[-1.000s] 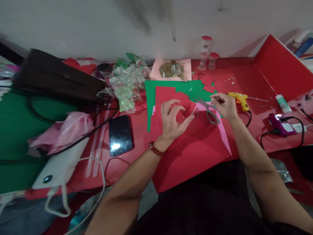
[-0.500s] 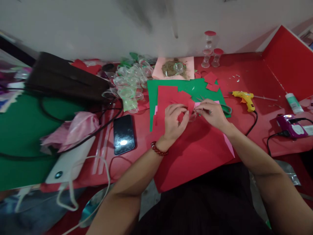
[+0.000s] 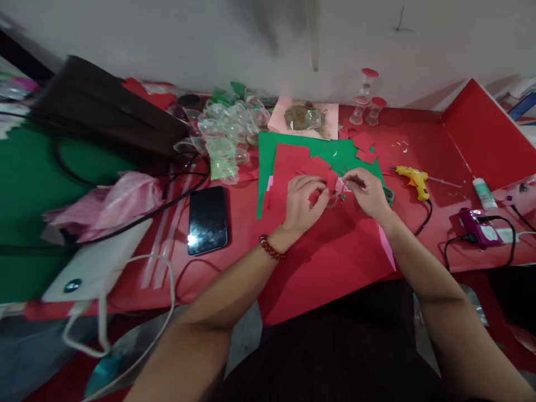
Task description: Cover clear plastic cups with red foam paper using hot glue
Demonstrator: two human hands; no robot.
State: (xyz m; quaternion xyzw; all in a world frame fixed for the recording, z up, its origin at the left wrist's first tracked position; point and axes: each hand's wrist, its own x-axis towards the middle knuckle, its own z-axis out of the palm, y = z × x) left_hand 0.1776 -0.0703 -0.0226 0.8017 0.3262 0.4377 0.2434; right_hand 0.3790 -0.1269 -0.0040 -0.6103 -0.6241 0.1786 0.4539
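Observation:
My left hand (image 3: 305, 204), with a dark red bead bracelet (image 3: 272, 247) at the wrist, is closed on a small red paper piece (image 3: 332, 181). To its right, the fingertips of my right hand (image 3: 369, 192) are pinched together; whatever sits between them is too small to make out. Just below the fingertips lies part of a clear plastic piece (image 3: 332, 201), mostly hidden. Under both hands spreads a large red sheet (image 3: 322, 268), with a green sheet (image 3: 266, 153) behind it. Scissors with a green handle (image 3: 389, 195) lie partly hidden behind my right hand.
On the right are a yellow glue gun (image 3: 415, 178), a white bottle (image 3: 484, 194) and a purple power adapter (image 3: 480, 228). Behind stand small clear cup stacks with red tops (image 3: 376, 110) and piled clear cups (image 3: 234, 125). A phone (image 3: 207, 219) and cables lie left.
My right hand has moved slightly right, away from the red paper piece, widening the gap between the hands. The left hand keeps its hold. The whole view has shifted a little.

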